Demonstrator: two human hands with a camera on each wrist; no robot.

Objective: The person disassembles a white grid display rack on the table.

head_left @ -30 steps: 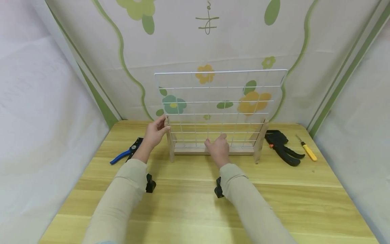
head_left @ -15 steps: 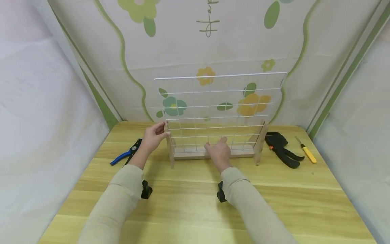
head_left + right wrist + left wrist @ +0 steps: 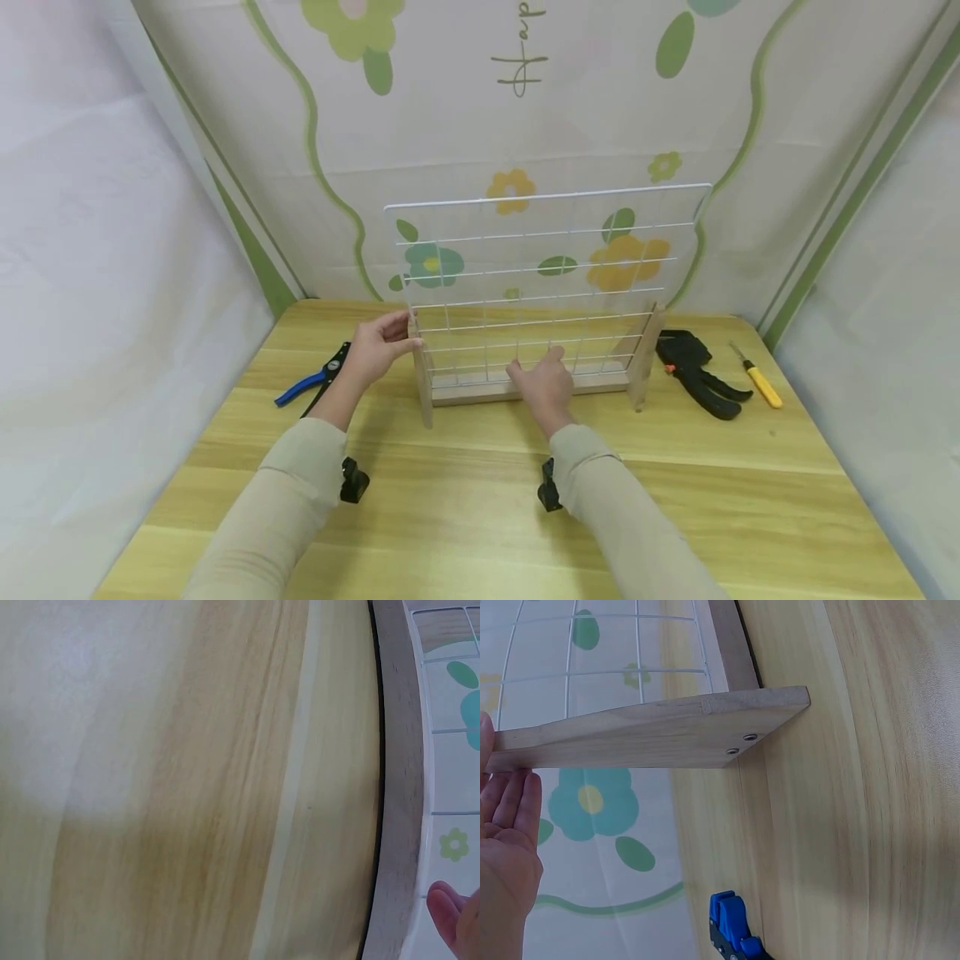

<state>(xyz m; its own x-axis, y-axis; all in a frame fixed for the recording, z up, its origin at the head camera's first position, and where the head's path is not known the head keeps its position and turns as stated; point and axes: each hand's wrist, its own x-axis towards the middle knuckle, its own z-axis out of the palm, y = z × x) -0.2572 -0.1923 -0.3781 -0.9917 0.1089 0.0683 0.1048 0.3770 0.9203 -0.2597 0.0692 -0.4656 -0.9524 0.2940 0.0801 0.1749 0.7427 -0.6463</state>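
A white wire grid [image 3: 525, 275] stands upright, leaning back slightly, in a wooden frame with two side posts and a low crossbar [image 3: 480, 393]. My left hand [image 3: 375, 348] pinches the upper end of the left wooden post [image 3: 645, 735], thumb on one face and fingers on the other. Two screw heads [image 3: 750, 737] show near that post's foot. My right hand [image 3: 546, 385] holds the lower middle of the grid, just above the crossbar; some of its fingers are hidden. In the right wrist view only a thumb tip [image 3: 448, 911] shows, against the bottom wires.
Blue-and-black pliers [image 3: 315, 379] lie left of the frame, partly behind my left forearm. To its right are a black trigger-handled tool [image 3: 701, 375] and a yellow-handled screwdriver [image 3: 757, 379]. A patterned cloth [image 3: 450, 108] hangs behind the wooden table [image 3: 450, 500].
The left end of the rack has come toward me, so it now stands slightly askew. My left hand has moved with it. The whole view has also tilted a little upward.
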